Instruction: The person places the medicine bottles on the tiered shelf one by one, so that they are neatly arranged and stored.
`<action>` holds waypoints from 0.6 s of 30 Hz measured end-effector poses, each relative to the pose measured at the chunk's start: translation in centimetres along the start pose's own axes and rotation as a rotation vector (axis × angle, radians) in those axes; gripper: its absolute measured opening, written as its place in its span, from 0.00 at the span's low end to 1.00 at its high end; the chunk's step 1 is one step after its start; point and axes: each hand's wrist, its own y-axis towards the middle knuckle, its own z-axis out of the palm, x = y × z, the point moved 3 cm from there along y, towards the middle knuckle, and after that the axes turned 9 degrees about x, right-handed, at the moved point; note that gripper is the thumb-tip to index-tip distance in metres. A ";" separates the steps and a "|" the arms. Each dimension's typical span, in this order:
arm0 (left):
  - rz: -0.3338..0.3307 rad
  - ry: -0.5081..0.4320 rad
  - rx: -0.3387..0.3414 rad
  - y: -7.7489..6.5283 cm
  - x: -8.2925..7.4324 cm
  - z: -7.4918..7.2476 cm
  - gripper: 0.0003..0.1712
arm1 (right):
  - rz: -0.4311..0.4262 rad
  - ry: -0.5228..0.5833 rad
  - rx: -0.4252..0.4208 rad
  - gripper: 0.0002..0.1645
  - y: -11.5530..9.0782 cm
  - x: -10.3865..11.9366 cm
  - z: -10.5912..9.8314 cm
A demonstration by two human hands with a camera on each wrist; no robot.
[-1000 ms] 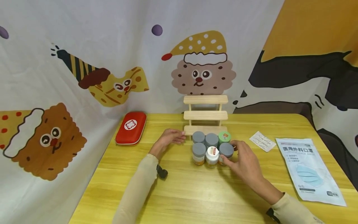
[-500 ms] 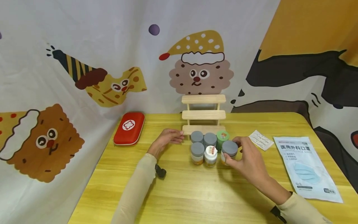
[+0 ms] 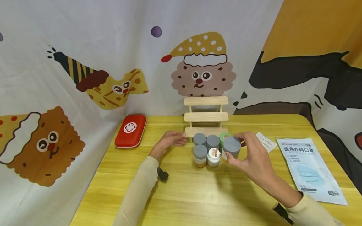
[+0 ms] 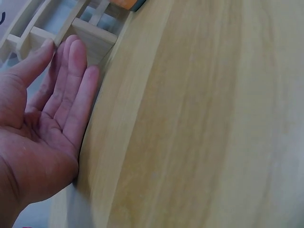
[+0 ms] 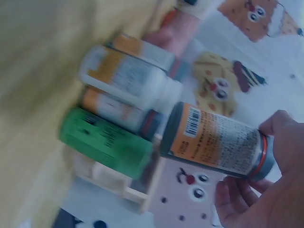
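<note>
In the head view my right hand (image 3: pixel 254 157) grips a pill bottle (image 3: pixel 232 146) by its grey lid, thumb on the near side. The right wrist view shows this bottle (image 5: pixel 216 140) lifted clear of the table, its orange and white label with a barcode facing the camera. Just left of it stand several other bottles: grey-lidded ones (image 3: pixel 200 153), a small white-capped one (image 3: pixel 213 157) and a green one (image 3: pixel 224 137), partly hidden. My left hand (image 3: pixel 169 140) has its fingers extended, fingertips at the left end of the lowest shelf of a wooden three-step rack (image 3: pixel 206 117).
A red zipped first-aid case (image 3: pixel 131 131) lies at the table's back left. To the right are a small white packet (image 3: pixel 266 142) and a blue-white face mask pack (image 3: pixel 311 171). A cartoon-printed cloth (image 3: pixel 158 72) hangs behind the wooden table (image 3: pixel 181 194).
My right hand has drawn the grey-lidded bottle away from the group to the right and raised it off the table. The left hand stays at the rack.
</note>
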 end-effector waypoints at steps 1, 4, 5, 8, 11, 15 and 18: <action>0.003 0.000 0.003 0.0 0.0 0.0 0.20 | -0.006 0.004 -0.002 0.35 0.4 0.2 -0.3; 0.009 -0.001 0.005 -0.1 -0.1 0.0 0.19 | -0.012 0.010 -0.003 0.35 1.5 0.7 -0.9; 0.010 -0.003 0.004 -0.2 -0.1 0.0 0.19 | -0.012 0.014 -0.004 0.35 1.8 0.9 -1.0; 0.012 -0.005 0.004 -0.3 -0.1 0.0 0.19 | -0.016 0.026 -0.013 0.35 2.9 1.2 -1.2; 0.016 -0.006 0.008 -0.3 -0.1 0.0 0.18 | -0.012 0.070 -0.009 0.36 4.0 1.3 -1.2; 0.022 -0.008 0.011 -0.3 -0.1 0.1 0.18 | 0.026 0.177 0.043 0.39 5.4 1.2 -0.8; 0.025 -0.007 0.010 -0.3 -0.1 0.2 0.18 | 0.067 0.247 0.094 0.38 6.6 1.0 -0.5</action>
